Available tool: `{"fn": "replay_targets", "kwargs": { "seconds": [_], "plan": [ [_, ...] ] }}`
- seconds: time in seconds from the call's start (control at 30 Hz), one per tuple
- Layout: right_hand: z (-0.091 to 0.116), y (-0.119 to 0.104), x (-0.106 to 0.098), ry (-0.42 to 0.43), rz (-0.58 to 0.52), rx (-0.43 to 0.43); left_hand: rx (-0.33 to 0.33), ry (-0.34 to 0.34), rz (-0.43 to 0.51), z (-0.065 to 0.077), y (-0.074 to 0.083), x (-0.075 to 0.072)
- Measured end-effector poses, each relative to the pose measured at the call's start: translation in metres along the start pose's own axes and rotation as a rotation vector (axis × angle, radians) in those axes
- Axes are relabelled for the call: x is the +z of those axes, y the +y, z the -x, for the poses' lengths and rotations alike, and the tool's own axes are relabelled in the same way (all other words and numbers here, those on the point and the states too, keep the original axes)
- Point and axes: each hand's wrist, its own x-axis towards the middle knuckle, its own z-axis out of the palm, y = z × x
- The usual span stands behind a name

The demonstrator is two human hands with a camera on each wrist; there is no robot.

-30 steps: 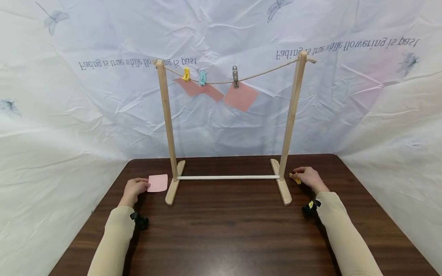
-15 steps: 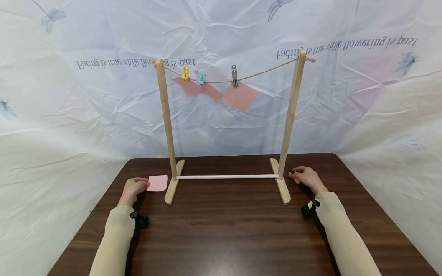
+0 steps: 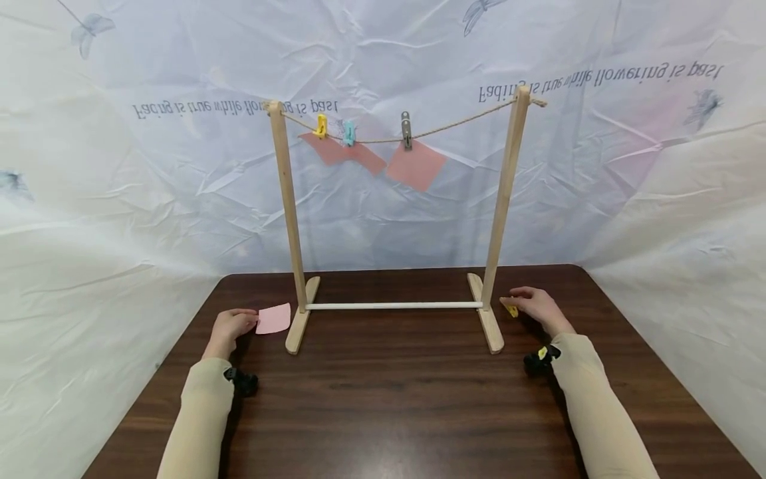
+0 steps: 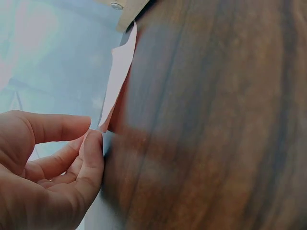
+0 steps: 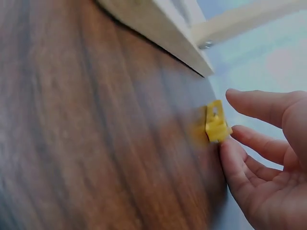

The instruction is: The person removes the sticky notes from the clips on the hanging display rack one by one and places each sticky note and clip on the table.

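In the head view my left hand (image 3: 230, 329) is at the near corner of a square pink paper (image 3: 274, 319) on the left of the table. The left wrist view shows the paper (image 4: 120, 76) edge-on, its end at my thumb and fingertips, which pinch it, and its far part curling up. To the right, my right hand (image 3: 536, 308) is beside a small yellow clothespin (image 3: 510, 307). Seen from the right wrist, the clothespin (image 5: 217, 123) lies near the table edge; my fingertips touch its side while the thumb stands apart from it.
A wooden stand with two posts (image 3: 505, 199), base feet (image 3: 299, 326) and a white crossbar (image 3: 391, 306) is between my hands. Along its rope (image 3: 461, 122), yellow (image 3: 321, 126), teal (image 3: 350, 133) and grey (image 3: 406, 130) clothespins hold pinkish papers (image 3: 417, 166). A printed sheet (image 3: 383, 226) hangs behind.
The pink paper at my left hand tilts, its right side a little higher. My right hand has shifted slightly right, and less of the yellow clothespin shows. The hung papers keep their places.
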Motion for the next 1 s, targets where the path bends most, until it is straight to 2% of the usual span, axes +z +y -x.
{"fn": "replay_targets", "kwargs": {
  "seconds": [0.27, 0.57, 0.67, 0.73, 0.87, 1.0],
  "plan": [
    [0.012, 0.005, -0.008, -0.028, -0.138, 0.0, -0.02, -0.023, 0.065, 0.003, -0.001, -0.001],
    [0.016, 0.007, -0.012, -0.061, -0.164, 0.012, -0.008, -0.047, 0.069, 0.012, 0.0, -0.002],
    [0.019, 0.007, -0.013, -0.063, -0.177, 0.025, 0.005, -0.055, 0.142, 0.015, 0.011, 0.0],
    [0.021, 0.006, -0.015, -0.067, -0.183, 0.022, 0.034, -0.058, 0.194, 0.02, 0.023, 0.002],
    [0.027, -0.003, -0.021, -0.047, -0.185, -0.011, 0.147, -0.067, 0.268, 0.032, 0.052, 0.005],
    [0.034, -0.02, -0.029, 0.021, -0.18, -0.037, 0.248, -0.102, 0.276, 0.048, 0.075, 0.007]
  ]
}}
